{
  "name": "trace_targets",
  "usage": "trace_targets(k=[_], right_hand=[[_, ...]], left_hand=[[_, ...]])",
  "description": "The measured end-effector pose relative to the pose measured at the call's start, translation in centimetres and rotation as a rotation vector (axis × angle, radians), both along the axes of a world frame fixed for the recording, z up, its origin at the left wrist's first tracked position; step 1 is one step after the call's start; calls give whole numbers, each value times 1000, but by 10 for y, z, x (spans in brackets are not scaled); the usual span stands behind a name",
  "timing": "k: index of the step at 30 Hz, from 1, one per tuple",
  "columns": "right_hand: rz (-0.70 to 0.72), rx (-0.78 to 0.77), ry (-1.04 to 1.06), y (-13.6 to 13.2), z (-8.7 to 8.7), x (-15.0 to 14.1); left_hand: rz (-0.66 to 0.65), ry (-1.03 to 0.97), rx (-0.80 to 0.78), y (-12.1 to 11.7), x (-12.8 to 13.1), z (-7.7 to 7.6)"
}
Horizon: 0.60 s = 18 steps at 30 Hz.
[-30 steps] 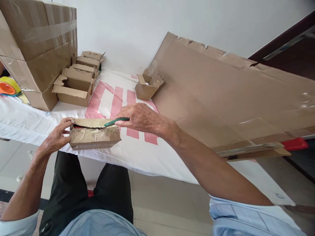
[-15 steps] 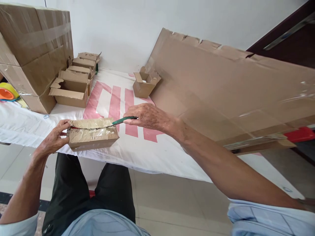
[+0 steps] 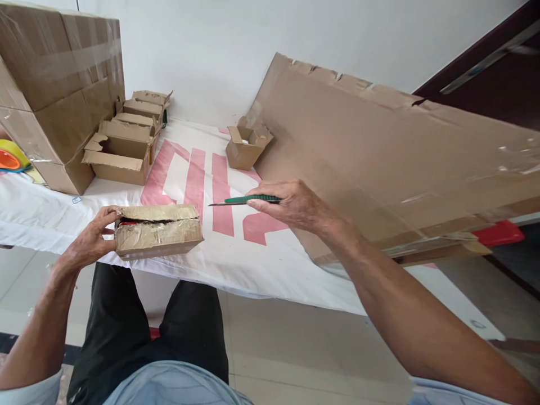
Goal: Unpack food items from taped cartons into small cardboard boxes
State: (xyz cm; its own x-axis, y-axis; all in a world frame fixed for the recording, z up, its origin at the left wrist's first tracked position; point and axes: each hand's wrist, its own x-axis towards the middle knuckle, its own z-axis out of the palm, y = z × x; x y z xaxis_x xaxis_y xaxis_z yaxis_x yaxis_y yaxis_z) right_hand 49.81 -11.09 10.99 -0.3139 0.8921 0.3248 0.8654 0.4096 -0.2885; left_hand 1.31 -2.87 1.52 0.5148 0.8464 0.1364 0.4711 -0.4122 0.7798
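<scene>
1. Head view: we see our left hand [image 3: 93,236] at the left of the frame, grasping the left end of a taped box [image 3: 162,236], with fingers by its upper corner and the thumb lower down.
2. We find that box left of centre, resting near the front edge of the bench [image 3: 274,281]. Its top has a ragged slit running lengthwise, and a bit of red shows inside at the left; we cannot tell what it is.
3. Our right hand [image 3: 291,205], just right of centre, is closed around a green-handled knife [image 3: 253,199]. We see its thin blade pointing left, the tip just beside the box's right end and apart from it.
4. Beneath these things we see a white cloth [image 3: 236,261] with pink markings [image 3: 196,174].
5. Toward the upper left we have a row of open boxes [image 3: 118,169], next to a tall stack of cartons [image 3: 76,107]; at the far left edge sits a yellow tape roll [image 3: 20,153] with an orange core.
6. Above centre we see a small open box [image 3: 243,154], close to a large cardboard panel [image 3: 358,152] that fills much of the right side.
7. At the lower left we see our dark trousers [image 3: 192,320] below the bench edge.
</scene>
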Motion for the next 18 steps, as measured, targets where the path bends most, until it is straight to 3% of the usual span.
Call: trace_targets(k=[3, 7, 12, 18], right_hand=[[-24, 13, 138, -7, -2, -6], [107, 10, 178, -7, -8, -32], [248, -29, 109, 6, -10, -66], [269, -32, -53, 23, -8, -85]], left_hand=[[-15, 21, 0, -1, 0, 2], [-21, 42, 0, -1, -1, 4], [-9, 44, -9, -2, 0, 6], [-31, 39, -12, -4, 1, 7]])
